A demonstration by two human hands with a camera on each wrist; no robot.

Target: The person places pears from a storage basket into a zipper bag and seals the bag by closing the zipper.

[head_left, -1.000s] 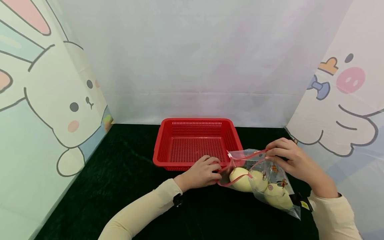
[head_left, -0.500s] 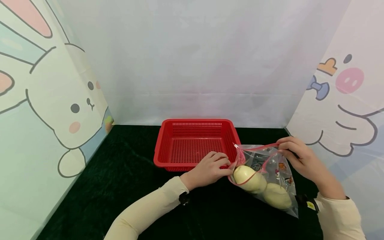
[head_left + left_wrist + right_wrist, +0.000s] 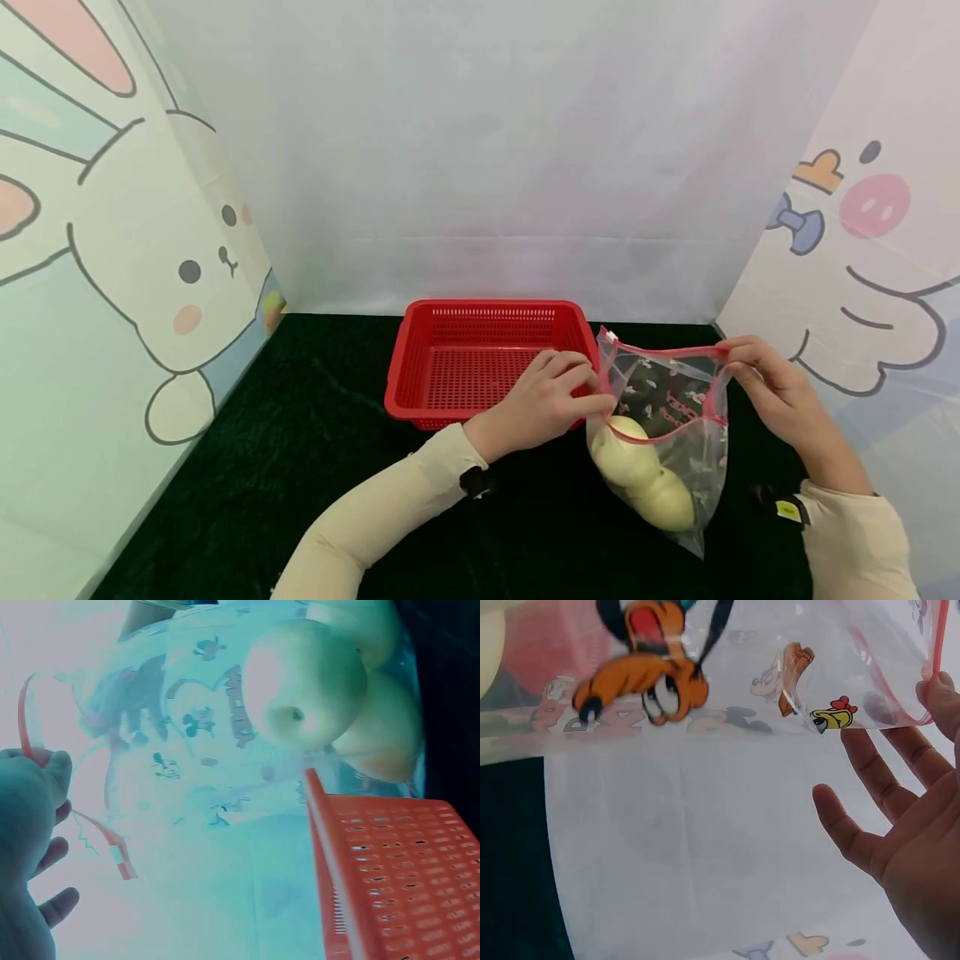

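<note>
A clear zip bag (image 3: 708,467) with a red zip edge and cartoon prints is held up by its mouth, which gapes. Several pale yellow apples (image 3: 663,500) sit low in the bag, toward its left side; their round dimpled tops (image 3: 304,682) show in the left wrist view. With thumb and fingers my left hand (image 3: 551,404) pinches the mouth's left side, near the white slider. The right hand (image 3: 780,408) pinches the mouth's right corner, its other fingers (image 3: 847,832) spread behind the plastic in the right wrist view.
Left of the bag stands a red plastic basket (image 3: 435,413) with perforated walls and nothing in it; my left hand overlaps its right front corner. Dark green cloth (image 3: 315,483) covers the table. Pale cartoon-printed curtains (image 3: 480,167) rise at the back and sides.
Both hands have moved right and drawn the bag's mouth wider and higher. The bag has swung from lying slanted to hanging more upright, its apples shifting toward the lower left. The basket has stayed put.
</note>
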